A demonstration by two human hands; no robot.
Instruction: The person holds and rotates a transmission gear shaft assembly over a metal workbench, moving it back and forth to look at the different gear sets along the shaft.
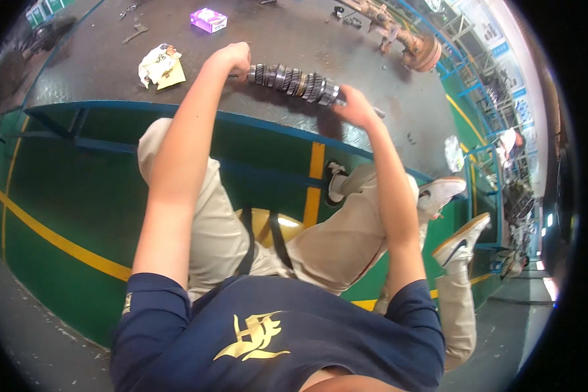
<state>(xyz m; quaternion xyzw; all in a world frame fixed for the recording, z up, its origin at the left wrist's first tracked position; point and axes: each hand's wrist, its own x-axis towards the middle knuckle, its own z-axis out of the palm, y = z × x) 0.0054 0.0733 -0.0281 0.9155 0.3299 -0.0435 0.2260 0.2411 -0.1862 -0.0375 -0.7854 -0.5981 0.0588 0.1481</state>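
Bracketing a geared transmission shaft (293, 82) near the table's close edge, the two hands sit at its opposite ends. The grip of the left hand (234, 60) is curled round the left end, its fingers mostly hidden; that of the right hand (355, 108) is closed about the right end, where a bare rod pokes out past it. Whether the shaft rests on the table (104, 65) or is lifted slightly, I cannot tell. Beyond the left forearm lie a crumpled white wrapper (155, 63) and a yellow paper (171, 77), with a metal tool (136, 31) farther off and a purple box (208, 20) past the left hand. Taking up the far right, a rusty axle assembly (408, 46) stands well apart from the shaft. A clear plastic bag (453, 153) sits near the right edge; close by are another person's sneakers (443, 191).
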